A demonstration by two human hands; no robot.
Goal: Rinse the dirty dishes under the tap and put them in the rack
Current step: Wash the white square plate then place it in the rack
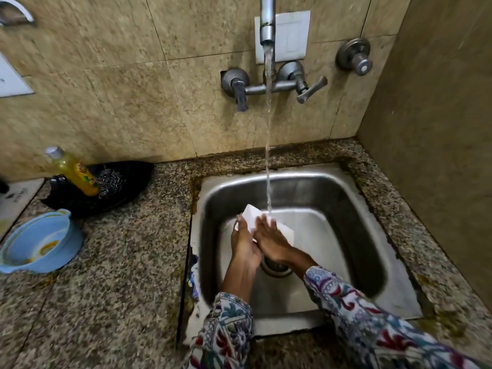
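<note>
Over the steel sink (372, 262), a white square dish (251, 217) sits under the running water from the tap (267, 22). The left hand (243, 242) grips the dish's near-left edge, fingers curled round it; the right hand (271, 239) lies flat on it, fingers straight. Left of the sink, a blue bowl (40, 242) rests on the counter.

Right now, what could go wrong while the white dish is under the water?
The white dish is wet, and the left hand holds only its edge while the right hand rubs it, so it might slip into the steel sink. The running water hits the tilted dish and could splash onto the granite counter.
</note>
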